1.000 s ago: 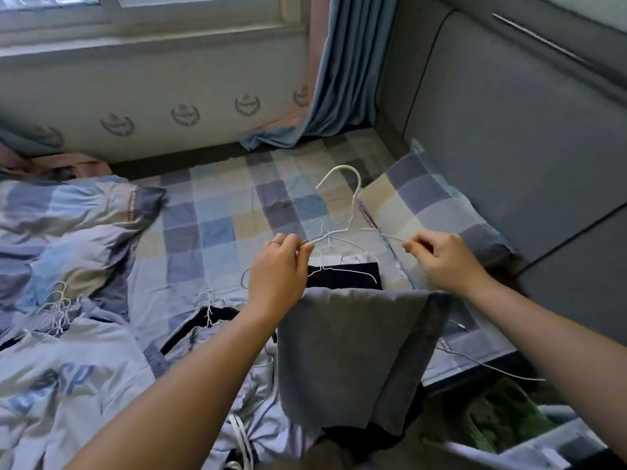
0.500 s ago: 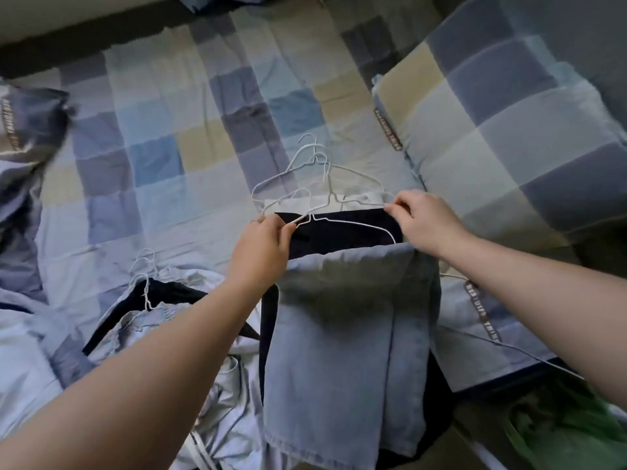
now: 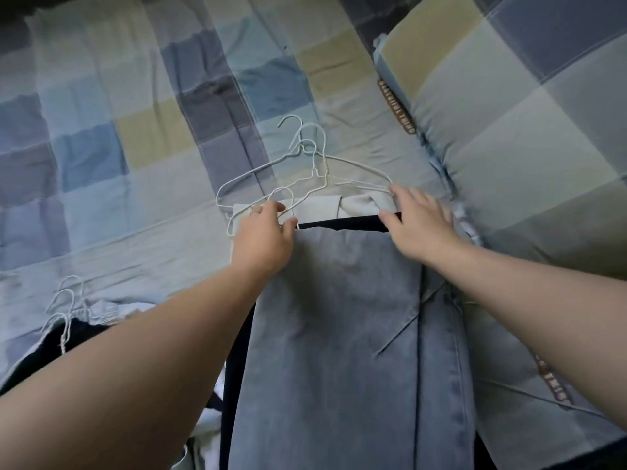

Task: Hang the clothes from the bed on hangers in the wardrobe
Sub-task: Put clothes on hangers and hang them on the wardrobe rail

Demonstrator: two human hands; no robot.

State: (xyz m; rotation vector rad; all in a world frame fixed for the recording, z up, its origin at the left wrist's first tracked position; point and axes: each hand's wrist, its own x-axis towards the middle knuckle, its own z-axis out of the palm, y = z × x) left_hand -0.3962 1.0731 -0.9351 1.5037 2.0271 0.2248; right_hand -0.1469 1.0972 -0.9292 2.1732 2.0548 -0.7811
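Gripping the jeans [image 3: 339, 334] along the top edge: left corner pinched in the left hand [image 3: 263, 237], right corner under the right hand [image 3: 419, 228]. Straight beyond the grip, a tangle of wire hangers [image 3: 325, 169] flat on the bedsheet [image 3: 135, 130], reaching right up to the fingertips on both sides. Between hangers and grip, a folded garment [image 3: 322, 206], plus another garment [image 3: 339, 221] poking out from under the jeans' top edge. Right of the grip, just beside it, a pillow [image 3: 509, 147] on the bed. Nearer than the grip, the rest of the jeans, between the two forearms. Well off to the left and nearer, a second bunch of hangers [image 3: 68, 296] on a heap of clothes [image 3: 81, 337].
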